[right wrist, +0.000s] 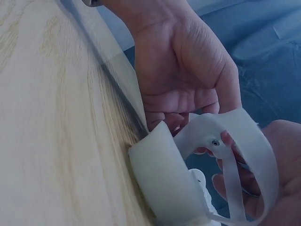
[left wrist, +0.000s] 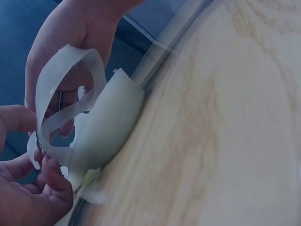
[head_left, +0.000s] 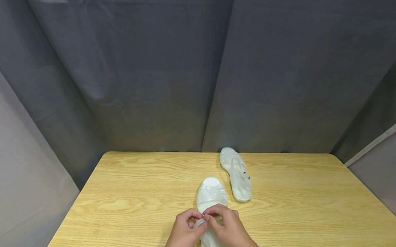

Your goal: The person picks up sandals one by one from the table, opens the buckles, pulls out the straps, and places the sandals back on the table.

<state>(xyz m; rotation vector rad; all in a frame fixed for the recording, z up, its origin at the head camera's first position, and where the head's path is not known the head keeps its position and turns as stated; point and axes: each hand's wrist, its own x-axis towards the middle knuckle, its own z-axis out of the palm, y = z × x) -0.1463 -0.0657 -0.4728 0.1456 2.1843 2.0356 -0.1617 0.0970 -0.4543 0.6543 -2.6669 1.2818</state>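
Both hands on the strap of the nearer sandal

Head view: The nearer sandal [head_left: 211, 190] rests on the wood-grain table [head_left: 138, 198], in front of the person, toe pointing away. The left hand [head_left: 186, 228] and the right hand [head_left: 228, 226] meet over its middle, thumbs and forefingers pinching its strap [head_left: 199, 222]. The other sandal [head_left: 241, 193] lies farther off and to the right, also toe away, with a small dark fitting at its side. A dark grey curtain [head_left: 150, 74] hangs behind the table.

Left wrist view: The strap stands in a raised loop above the sandal's heel; the left fingers grasp it low on the loop.

Right wrist view: A small round fitting [right wrist: 215, 142] shows on the strap (metallic in appearance). Some fingertips are hidden behind the loop.
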